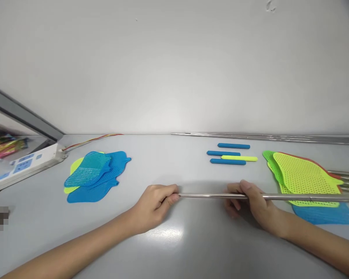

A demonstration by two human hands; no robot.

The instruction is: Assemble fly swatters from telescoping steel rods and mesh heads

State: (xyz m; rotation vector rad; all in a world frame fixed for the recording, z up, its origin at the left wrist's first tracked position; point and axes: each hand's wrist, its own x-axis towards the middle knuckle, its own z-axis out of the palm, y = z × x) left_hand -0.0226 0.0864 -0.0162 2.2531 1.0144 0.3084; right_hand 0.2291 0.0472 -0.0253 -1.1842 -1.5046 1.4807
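Observation:
A long thin metal rod (209, 195) runs level across the front of the view, thicker toward the right and cut off by the frame's edge. My left hand (159, 203) is closed around its thin left tip, thumb and fingers pinching. Further right, my right hand (250, 201) grips the rod between thumb and fingers. Behind it lie several plastic handle sleeves, among them a blue sleeve (234, 146) and a yellow sleeve (240, 158). Under the rod's right part sits a pile of fly swatter heads, topped by a yellow-green swatter head (308, 178).
More swatter heads, including a blue swatter head (88, 170), lie on the grey table (163, 162) at left. Metal rods (264, 137) line the wall's base. A white power strip (26, 166) with cables is at far left, near colourful packages (6, 143).

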